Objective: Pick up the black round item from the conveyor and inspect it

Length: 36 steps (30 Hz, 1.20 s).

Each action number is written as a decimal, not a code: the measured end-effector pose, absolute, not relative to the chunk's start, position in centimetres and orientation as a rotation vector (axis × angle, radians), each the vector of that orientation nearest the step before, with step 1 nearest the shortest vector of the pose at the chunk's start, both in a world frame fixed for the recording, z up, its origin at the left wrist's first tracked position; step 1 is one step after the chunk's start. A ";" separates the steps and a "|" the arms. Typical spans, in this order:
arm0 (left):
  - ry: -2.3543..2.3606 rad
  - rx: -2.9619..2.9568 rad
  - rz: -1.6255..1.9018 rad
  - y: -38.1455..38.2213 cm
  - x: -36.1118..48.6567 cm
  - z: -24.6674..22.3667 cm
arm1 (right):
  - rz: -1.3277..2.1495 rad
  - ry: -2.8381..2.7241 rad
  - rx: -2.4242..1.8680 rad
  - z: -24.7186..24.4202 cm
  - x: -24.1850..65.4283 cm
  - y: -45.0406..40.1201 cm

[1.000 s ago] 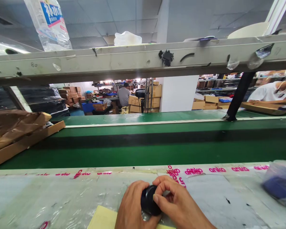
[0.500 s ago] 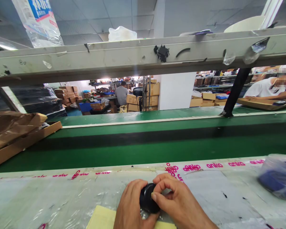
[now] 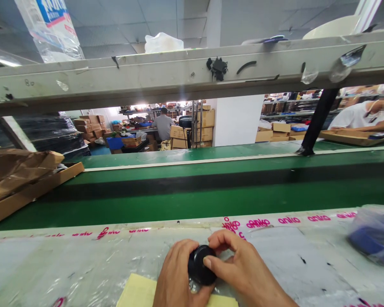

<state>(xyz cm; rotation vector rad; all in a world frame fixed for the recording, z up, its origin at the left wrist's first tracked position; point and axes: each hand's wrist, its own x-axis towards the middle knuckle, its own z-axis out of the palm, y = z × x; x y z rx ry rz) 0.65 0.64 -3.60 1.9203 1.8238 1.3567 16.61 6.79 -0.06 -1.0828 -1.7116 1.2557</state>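
Across the width of the view runs the green conveyor belt [image 3: 211,200], with the overhead shelf beam [image 3: 192,72] above it and the plastic-covered work table [image 3: 67,264] at the near edge. Compared with the frame half a second earlier, the whole scene sits almost unchanged: the beam and belt lie slightly lower and to the right, and the pink-printed tape strip [image 3: 288,220] along the table's far edge keeps its place. On the belt's left end rests a flat cardboard tray [image 3: 28,192] holding crumpled brown paper; at the far right a person in a white shirt [image 3: 358,119] leans over another tray, well apart from the near hands. The middle stretch of belt beyond the tape is bare, and the table surface to the left of the hands is open as far as the frame edge. To the right, a clear bag with blue contents [image 3: 371,238] lies near the table's right end, apart from the hands. A pale yellow sheet [image 3: 137,292] lies under the wrists at the bottom edge. Both hands remain closed on one small round black part [image 3: 201,264], held just above the yellow sheet at bottom centre: the left hand [image 3: 176,277] cups it from the left, and the right hand [image 3: 243,273] pinches it, the thumb now pressed on its front face and the fingers curled over its top.
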 end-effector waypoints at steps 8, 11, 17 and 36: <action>1.802 1.998 1.375 0.6 0.3 -3.6 | 1.486 -1.595 -1.077 -0.3 16.5 7.2; 1.830 2.092 1.316 0.6 -0.3 -4.0 | 1.444 -1.605 -1.082 -0.5 16.4 7.1; 1.790 2.182 1.150 0.7 -1.3 -3.9 | 1.265 -1.747 -1.098 -0.4 16.1 7.4; 1.717 1.627 1.160 0.9 -1.0 -2.4 | 1.424 -1.591 -1.122 -1.8 15.9 8.3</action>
